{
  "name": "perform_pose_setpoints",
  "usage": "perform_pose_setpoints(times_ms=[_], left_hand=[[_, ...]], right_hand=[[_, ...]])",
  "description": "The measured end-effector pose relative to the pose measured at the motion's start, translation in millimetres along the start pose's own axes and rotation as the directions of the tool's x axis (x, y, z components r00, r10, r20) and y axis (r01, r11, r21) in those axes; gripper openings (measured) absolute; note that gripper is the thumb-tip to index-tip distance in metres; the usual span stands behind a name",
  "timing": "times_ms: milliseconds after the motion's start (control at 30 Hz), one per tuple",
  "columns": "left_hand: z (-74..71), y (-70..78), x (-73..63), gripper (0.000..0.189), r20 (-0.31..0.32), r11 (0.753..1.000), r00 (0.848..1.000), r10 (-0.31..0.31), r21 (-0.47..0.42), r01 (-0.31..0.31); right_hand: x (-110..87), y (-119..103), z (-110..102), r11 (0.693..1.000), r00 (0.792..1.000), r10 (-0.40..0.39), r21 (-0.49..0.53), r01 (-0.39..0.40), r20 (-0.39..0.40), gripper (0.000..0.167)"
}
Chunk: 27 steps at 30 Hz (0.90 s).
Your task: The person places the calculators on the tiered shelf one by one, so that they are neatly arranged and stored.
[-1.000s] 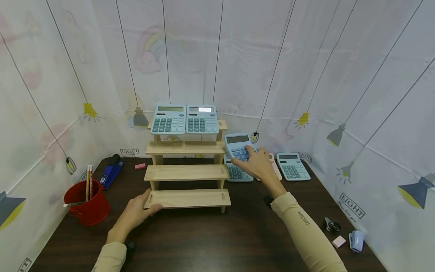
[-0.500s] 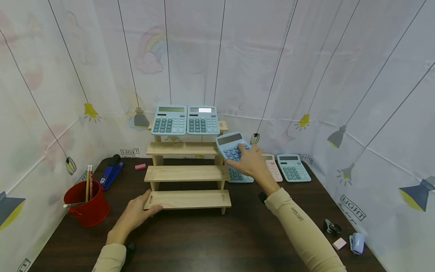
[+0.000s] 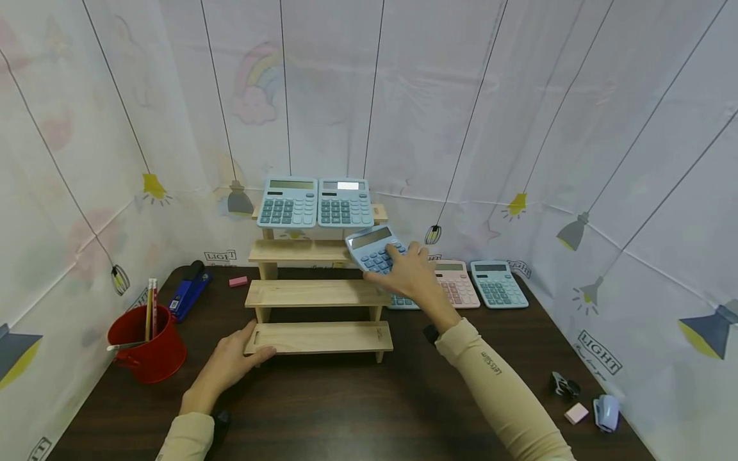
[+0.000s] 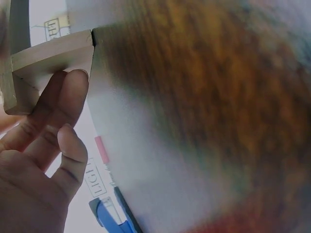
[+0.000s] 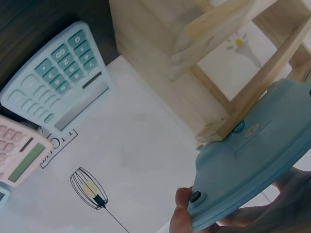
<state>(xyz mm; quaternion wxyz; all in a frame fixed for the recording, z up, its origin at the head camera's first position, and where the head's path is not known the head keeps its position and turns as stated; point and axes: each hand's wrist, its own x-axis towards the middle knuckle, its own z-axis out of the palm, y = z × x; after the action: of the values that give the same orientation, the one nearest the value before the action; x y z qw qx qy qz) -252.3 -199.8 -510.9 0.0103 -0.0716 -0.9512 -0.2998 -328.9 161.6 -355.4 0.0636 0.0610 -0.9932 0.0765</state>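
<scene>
My right hand point(image 3: 412, 278) grips a blue calculator point(image 3: 369, 238) by its edges, tilted, beside the right end of the third step up. The right wrist view shows the calculator's underside point(image 5: 252, 150) close against the wooden frame. My left hand point(image 3: 225, 368) holds the left end of the lowest step of a tiered wooden stand point(image 3: 323, 292). Its thumb lies along the front of that step, and its fingertips point(image 4: 75, 90) press the wood in the left wrist view. Two light-blue calculators point(image 3: 288, 203) lean side by side on the top tier.
Right of the stand are a partly hidden blue-green calculator point(image 5: 58, 77), a pink calculator point(image 3: 458, 285) and another blue-green calculator point(image 3: 499, 285). A red bucket point(image 3: 152, 352) with pencils, a blue stapler point(image 3: 189, 294) and a pink eraser point(image 3: 237, 282) are at left. Small stationery point(image 3: 605, 412) lies front right.
My right hand has carried the blue calculator leftward from above the table calculators to the stand's third step, turning it slightly. My left hand has stayed on the lowest step.
</scene>
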Motion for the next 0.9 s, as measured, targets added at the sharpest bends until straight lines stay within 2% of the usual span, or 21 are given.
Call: perform_pose_setpoints(times_ms=[267, 667, 900], left_hand=[[-2.8, 2.2, 1.0, 0.100, 0.008, 1.000, 1.000, -0.009, -0.008, 0.009], [-2.0, 1.1, 0.7, 0.102, 0.021, 1.000, 0.999, -0.024, -0.011, 0.025], [0.6, -0.4, 0.4, 0.100, 0.016, 1.000, 1.000, -0.012, -0.006, 0.012]], right_hand=[[-0.8, -10.6, 2.9, 1.000, 0.999, -0.030, -0.009, 0.030, -0.012, 0.097], [8.1, -25.5, 11.0, 0.998, 0.997, -0.069, -0.011, 0.069, -0.042, 0.098], [12.4, -30.2, 17.8, 0.997, 0.996, -0.070, 0.029, 0.072, -0.061, 0.098]])
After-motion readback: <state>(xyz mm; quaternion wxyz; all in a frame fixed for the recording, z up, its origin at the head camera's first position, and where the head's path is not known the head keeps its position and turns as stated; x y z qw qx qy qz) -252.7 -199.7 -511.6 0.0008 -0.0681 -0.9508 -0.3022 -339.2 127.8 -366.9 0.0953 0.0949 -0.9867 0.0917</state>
